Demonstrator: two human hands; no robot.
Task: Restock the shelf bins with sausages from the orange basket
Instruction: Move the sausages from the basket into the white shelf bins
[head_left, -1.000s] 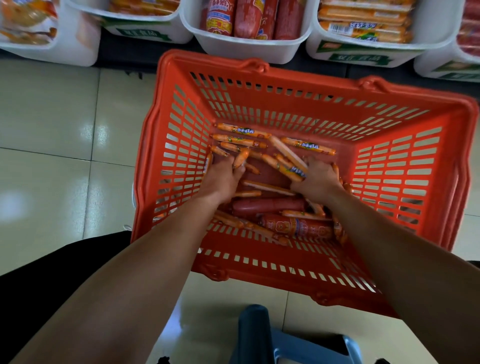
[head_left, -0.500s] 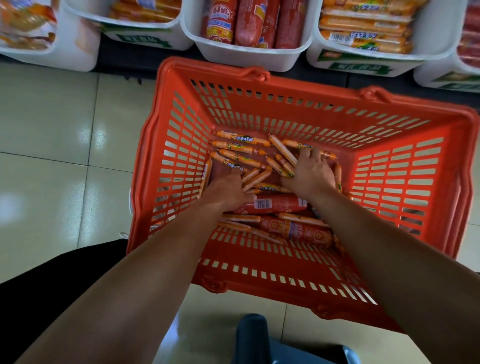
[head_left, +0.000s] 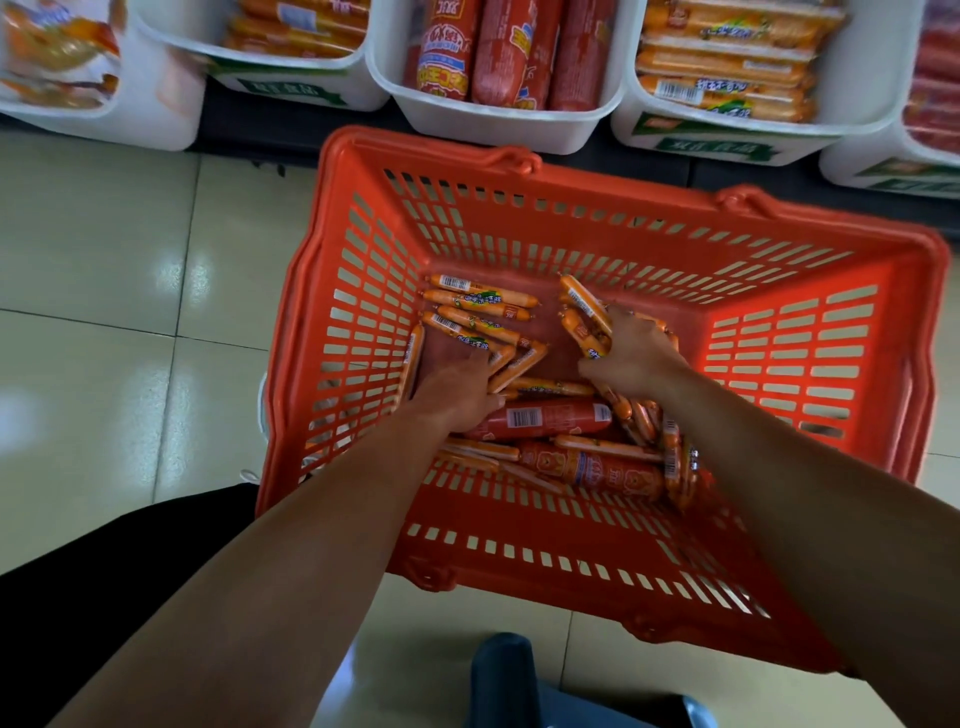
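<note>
An orange basket (head_left: 363, 171) stands on the tiled floor below the shelf bins. Several thin orange sausages (head_left: 478, 301) and two thick red sausages (head_left: 540, 418) lie on its bottom. Both my hands reach down into it. My left hand (head_left: 457, 387) grips a few thin sausages at the left of the pile. My right hand (head_left: 631, 353) holds a bundle of thin sausages (head_left: 584, 312) whose ends stick out past my fingers toward the far wall.
White shelf bins line the top edge: one with thick red sausages (head_left: 498, 124), one with flat orange packs (head_left: 727, 135), others at the left (head_left: 291, 88) and far right (head_left: 893, 166). A dark blue stool (head_left: 509, 675) is below me.
My right hand has gathered thin sausages into a bundle and lifted them off the pile. My left hand stays low at the left of the pile, fingers closing round a few sausages.
</note>
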